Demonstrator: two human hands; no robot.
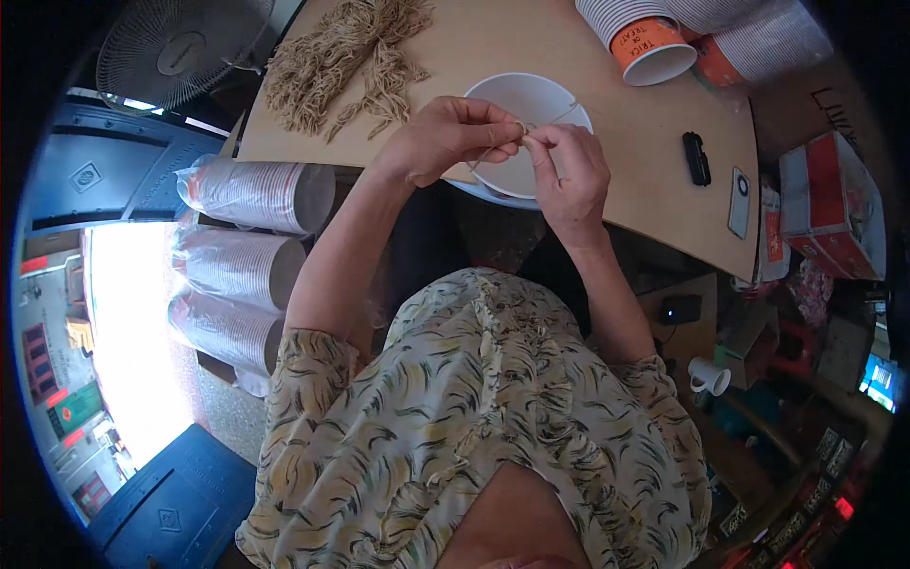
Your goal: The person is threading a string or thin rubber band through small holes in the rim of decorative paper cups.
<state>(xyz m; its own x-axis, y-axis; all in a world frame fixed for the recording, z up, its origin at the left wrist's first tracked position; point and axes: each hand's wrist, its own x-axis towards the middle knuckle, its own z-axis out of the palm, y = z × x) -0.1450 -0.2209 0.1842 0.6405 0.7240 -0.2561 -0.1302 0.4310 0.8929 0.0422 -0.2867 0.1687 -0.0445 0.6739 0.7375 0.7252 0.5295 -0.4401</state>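
Over a white bucket (519, 88) at the table's front edge, both my hands pinch a thin beige cord (528, 127). My left hand (453, 138) grips it between thumb and fingers, and the fingertips of my right hand (574, 173) close on it right beside them. Part of the cord is hidden by my fingers, so I cannot tell whether it is knotted. Farther left on the table lies a loose heap of beige cords (332, 68), with several strands spread toward me.
Stacked paper buckets (659, 64), some with orange, lie at the far right of the table (645, 161). A black object (696, 158) and a phone-like device (738, 202) rest near the right edge. Wrapped bucket stacks (242, 270) stand at left, below a fan (180, 55).
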